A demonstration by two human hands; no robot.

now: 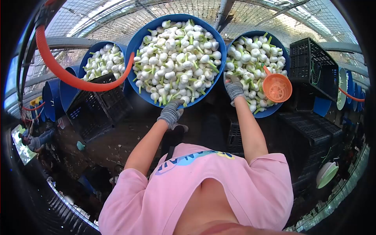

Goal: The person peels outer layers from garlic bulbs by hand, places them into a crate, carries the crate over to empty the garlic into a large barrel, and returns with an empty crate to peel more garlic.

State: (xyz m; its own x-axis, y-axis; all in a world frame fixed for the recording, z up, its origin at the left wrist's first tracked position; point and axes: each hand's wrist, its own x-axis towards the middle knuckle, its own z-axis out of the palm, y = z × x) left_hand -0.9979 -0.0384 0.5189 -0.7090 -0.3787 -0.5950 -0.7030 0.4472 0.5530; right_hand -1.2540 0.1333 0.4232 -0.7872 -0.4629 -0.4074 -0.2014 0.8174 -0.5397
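Note:
Both my hands wear grey gloves. My left hand (171, 113) is at the near rim of the large blue tub (131, 87), its fingers closed over the edge. This tub is heaped with white garlic bulbs (176, 58) with short green stems. My right hand (234, 88) is closed at the left rim of a smaller blue tub (270, 112), also full of garlic bulbs (250, 49). Its fingertips are partly hard to make out against the bulbs. An orange plastic strainer (277, 87) with a handle lies on the garlic in that tub, right of my hand.
An orange hose (58, 70) loops across the upper left, before a third blue tub of garlic (102, 60). Black crates (96, 107) stand at left, with another black crate (313, 64) at right. A green-white basin (327, 174) is lower right. Another person (35, 141) is at far left.

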